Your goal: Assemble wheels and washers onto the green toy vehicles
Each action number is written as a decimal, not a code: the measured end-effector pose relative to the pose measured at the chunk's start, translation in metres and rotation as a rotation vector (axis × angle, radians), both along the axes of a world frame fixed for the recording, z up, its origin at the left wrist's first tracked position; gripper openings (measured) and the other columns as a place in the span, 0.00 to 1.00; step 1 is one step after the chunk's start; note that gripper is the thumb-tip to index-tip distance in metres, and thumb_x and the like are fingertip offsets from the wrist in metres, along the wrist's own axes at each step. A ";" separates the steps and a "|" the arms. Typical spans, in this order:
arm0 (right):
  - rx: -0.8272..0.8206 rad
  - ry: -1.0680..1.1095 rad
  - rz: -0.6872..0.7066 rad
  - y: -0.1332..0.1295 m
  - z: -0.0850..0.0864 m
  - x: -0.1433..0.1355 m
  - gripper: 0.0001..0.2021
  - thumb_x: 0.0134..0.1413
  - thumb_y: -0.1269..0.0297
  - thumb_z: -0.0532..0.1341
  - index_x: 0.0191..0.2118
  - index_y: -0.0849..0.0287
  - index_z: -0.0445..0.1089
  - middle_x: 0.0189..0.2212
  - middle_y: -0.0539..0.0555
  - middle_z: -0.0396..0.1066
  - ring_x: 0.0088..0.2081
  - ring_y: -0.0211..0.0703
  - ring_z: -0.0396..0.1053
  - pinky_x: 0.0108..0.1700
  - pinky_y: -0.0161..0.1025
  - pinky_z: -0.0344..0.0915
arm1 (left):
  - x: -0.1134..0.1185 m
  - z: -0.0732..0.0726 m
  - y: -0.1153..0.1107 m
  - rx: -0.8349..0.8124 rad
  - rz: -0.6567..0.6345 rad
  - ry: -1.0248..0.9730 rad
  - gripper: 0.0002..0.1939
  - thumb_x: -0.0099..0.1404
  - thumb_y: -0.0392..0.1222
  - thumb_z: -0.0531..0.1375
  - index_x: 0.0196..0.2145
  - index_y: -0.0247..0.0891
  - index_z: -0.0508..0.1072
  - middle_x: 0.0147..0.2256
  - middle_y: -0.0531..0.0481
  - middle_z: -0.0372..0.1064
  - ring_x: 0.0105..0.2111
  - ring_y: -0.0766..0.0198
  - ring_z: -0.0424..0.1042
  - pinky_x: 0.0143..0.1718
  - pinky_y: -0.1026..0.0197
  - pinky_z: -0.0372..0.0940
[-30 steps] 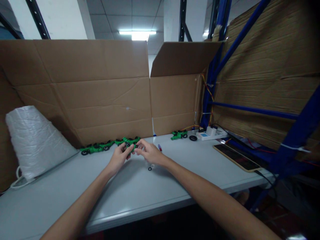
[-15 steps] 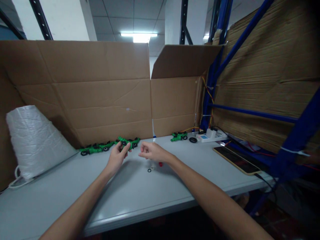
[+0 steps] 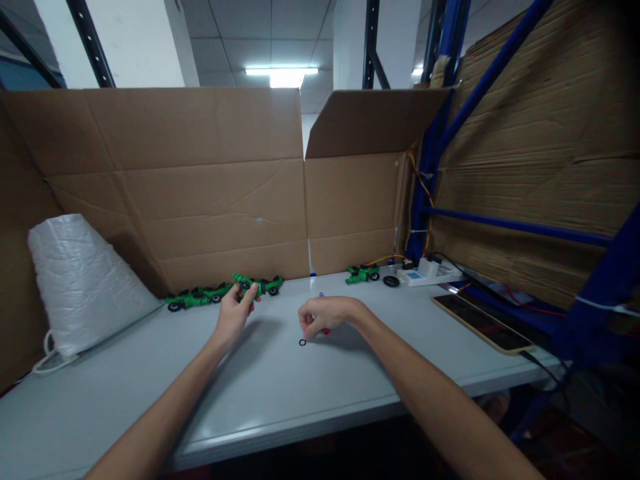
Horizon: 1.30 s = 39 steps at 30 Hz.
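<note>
My left hand (image 3: 235,312) holds a green toy vehicle (image 3: 246,288) between thumb and fingers, raised over the table. My right hand (image 3: 324,316) is down at the tabletop, fingers bent and pressed together; what they grip, if anything, is hidden. Just below its fingertips lies a small black ring (image 3: 303,343). A small red piece (image 3: 325,331) shows beside the right hand, partly covered by it. More green toy vehicles (image 3: 193,298) stand along the cardboard at the left, and another green vehicle (image 3: 362,274) is at the back right, near a black ring-shaped part (image 3: 391,281).
A white wrapped bundle (image 3: 87,287) stands on the left of the table (image 3: 260,413). On the right are a power strip (image 3: 430,273) with cables and a phone (image 3: 483,323). Cardboard walls (image 3: 225,200) and a blue metal frame (image 3: 520,223) border the table.
My right hand has moved down and slightly right to the tabletop, beside the small ring. My left hand still holds the green vehicle. The camera view has shifted slightly.
</note>
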State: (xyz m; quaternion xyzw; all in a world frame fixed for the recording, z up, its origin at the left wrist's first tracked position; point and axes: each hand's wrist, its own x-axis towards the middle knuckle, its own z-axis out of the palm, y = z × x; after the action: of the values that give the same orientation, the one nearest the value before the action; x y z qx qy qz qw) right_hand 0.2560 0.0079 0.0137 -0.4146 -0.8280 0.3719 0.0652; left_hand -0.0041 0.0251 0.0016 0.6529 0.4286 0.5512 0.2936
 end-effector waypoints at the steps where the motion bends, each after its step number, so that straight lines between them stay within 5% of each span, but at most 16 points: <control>1: 0.031 -0.010 -0.034 0.000 -0.001 -0.001 0.07 0.51 0.63 0.70 0.30 0.60 0.73 0.24 0.48 0.74 0.21 0.34 0.65 0.25 0.32 0.58 | 0.001 0.000 -0.001 -0.008 -0.013 0.006 0.24 0.64 0.64 0.63 0.32 0.37 0.70 0.27 0.51 0.71 0.22 0.68 0.63 0.24 0.63 0.56; 6: 0.357 0.091 -0.181 -0.001 -0.007 -0.009 0.05 0.57 0.72 0.62 0.30 0.58 0.71 0.22 0.49 0.73 0.22 0.36 0.64 0.28 0.33 0.56 | 0.004 0.001 -0.004 -0.046 -0.039 0.012 0.24 0.64 0.63 0.63 0.30 0.37 0.69 0.25 0.52 0.70 0.21 0.68 0.61 0.24 0.63 0.55; 11: 0.647 0.538 -0.309 -0.003 -0.003 -0.024 0.05 0.67 0.65 0.56 0.42 0.57 0.69 0.34 0.51 0.74 0.35 0.40 0.69 0.39 0.35 0.62 | 0.007 0.000 -0.009 -0.226 -0.207 -0.081 0.24 0.63 0.63 0.64 0.33 0.36 0.72 0.30 0.48 0.73 0.25 0.66 0.66 0.27 0.63 0.60; 15: 0.557 0.720 -0.277 -0.007 -0.007 -0.041 0.07 0.68 0.60 0.57 0.45 0.56 0.67 0.35 0.49 0.72 0.32 0.38 0.68 0.35 0.35 0.62 | 0.013 -0.003 -0.017 -0.438 -0.410 -0.208 0.23 0.62 0.60 0.67 0.40 0.37 0.76 0.40 0.44 0.75 0.35 0.63 0.72 0.34 0.62 0.68; 20: 0.632 0.673 -0.304 -0.011 -0.016 -0.050 0.07 0.68 0.59 0.58 0.45 0.55 0.67 0.37 0.49 0.72 0.34 0.39 0.68 0.37 0.35 0.62 | 0.015 -0.006 -0.017 -0.432 -0.407 -0.278 0.22 0.62 0.59 0.68 0.43 0.37 0.78 0.48 0.41 0.74 0.42 0.60 0.73 0.38 0.61 0.71; 31: 0.681 0.662 -0.329 -0.018 -0.022 -0.060 0.05 0.67 0.60 0.59 0.44 0.53 0.67 0.36 0.48 0.72 0.35 0.39 0.68 0.40 0.37 0.63 | 0.012 -0.012 -0.010 -0.421 -0.437 -0.271 0.22 0.63 0.60 0.67 0.40 0.36 0.77 0.44 0.41 0.75 0.41 0.57 0.74 0.35 0.61 0.71; 39: 0.157 0.942 -0.319 0.003 -0.034 -0.062 0.23 0.51 0.47 0.70 0.45 0.56 0.65 0.38 0.48 0.70 0.20 0.30 0.63 0.18 0.31 0.60 | 0.009 -0.007 -0.017 -0.479 -0.540 -0.260 0.21 0.65 0.58 0.66 0.39 0.35 0.76 0.38 0.43 0.74 0.37 0.57 0.73 0.33 0.61 0.70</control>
State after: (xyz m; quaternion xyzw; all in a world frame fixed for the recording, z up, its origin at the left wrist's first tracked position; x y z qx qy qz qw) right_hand 0.1938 0.0106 -0.0201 -0.3169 -0.6605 0.4406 0.5188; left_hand 0.0049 0.0080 -0.0051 0.5799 0.3170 0.4164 0.6244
